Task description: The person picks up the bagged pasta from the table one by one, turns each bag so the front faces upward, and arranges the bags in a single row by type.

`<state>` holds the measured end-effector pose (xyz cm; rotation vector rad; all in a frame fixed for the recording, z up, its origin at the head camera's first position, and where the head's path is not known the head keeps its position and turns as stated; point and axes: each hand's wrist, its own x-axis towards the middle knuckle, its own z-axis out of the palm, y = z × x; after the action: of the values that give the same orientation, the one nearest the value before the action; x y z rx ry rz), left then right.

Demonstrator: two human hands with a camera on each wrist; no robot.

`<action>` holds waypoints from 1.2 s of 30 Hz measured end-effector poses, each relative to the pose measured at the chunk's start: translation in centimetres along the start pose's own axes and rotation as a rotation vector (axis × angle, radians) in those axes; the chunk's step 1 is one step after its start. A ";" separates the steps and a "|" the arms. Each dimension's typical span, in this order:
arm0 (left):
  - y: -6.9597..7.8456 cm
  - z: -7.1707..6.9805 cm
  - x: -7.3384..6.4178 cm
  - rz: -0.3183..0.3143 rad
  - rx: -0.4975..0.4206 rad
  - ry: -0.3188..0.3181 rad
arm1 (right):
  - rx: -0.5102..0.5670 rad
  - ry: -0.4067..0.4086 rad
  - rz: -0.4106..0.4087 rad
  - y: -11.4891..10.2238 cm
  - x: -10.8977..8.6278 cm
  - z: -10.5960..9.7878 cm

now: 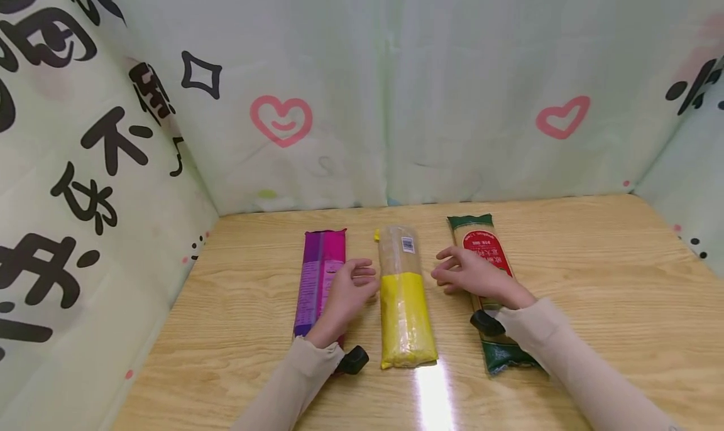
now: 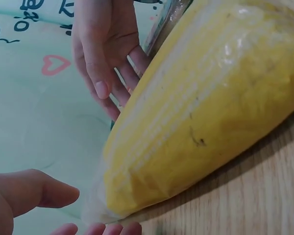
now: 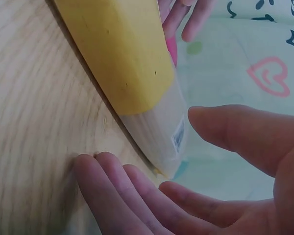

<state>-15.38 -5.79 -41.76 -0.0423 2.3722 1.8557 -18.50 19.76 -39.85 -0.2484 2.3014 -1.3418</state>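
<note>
A long packet (image 1: 406, 311), yellow at its near half and see-through with pale contents and a barcode at the far half, lies flat between my two hands. My left hand (image 1: 347, 296) hovers at its left side, partly over a purple and pink packet (image 1: 310, 286). On the other side my right hand (image 1: 481, 275) hangs with loosely bent fingers, over part of a green-ended packet (image 1: 483, 239) with a red label. In both wrist views thumb and fingers are spread apart beside the yellow packet (image 3: 122, 58), and neither hand grips anything.
All three packets lie side by side on a wooden table (image 1: 611, 305). Pale printed curtains (image 1: 464, 54) with hearts and black writing stand along its back and sides. Black straps or devices (image 1: 353, 360) sit at the wrists, and a bright reflection shows near the table's front.
</note>
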 end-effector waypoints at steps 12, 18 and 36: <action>-0.6 0.0 0.0 -0.105 0.023 -0.076 | 0.024 -0.031 0.012 -0.1 0.4 0.6; -0.9 0.2 0.0 -0.113 -0.025 -0.127 | 0.116 -0.051 0.023 -0.2 0.6 1.0; -0.7 0.5 0.1 -0.137 0.006 -0.157 | 0.196 -0.061 0.078 -0.1 1.6 2.3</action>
<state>-15.40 -5.49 -42.55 -0.0545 2.2115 1.7226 -18.83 17.30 -41.27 -0.1326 2.0895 -1.4866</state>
